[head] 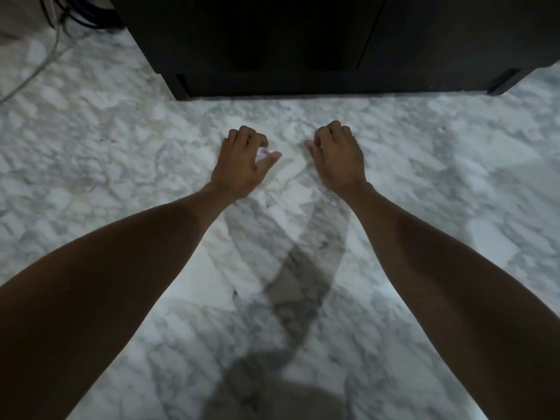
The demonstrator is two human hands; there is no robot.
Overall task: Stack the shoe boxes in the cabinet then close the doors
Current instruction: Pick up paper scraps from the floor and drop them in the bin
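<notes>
Head view: both arms are stretched out over a marble floor (121, 165), white with grey veining, smooth and glossy enough to look slippery. Left hand (242, 165) has its fingers loosely curled, and there's something small and shiny near the thumb, but I can't tell whether it's held or just a glint, so that grip is anyone's guess. Right hand (339, 156) is loosely curled with nothing in it.

The dark cabinet (303, 40) sits at the far side, matte, flat-fronted, on short block feet. No shoe boxes in sight, and it's too dark to tell whether the doors are shut.

My take: find the boxes first, grab each with both hands flat on its sides, and stack them square.

Some cables (69, 16) trail at far left.
</notes>
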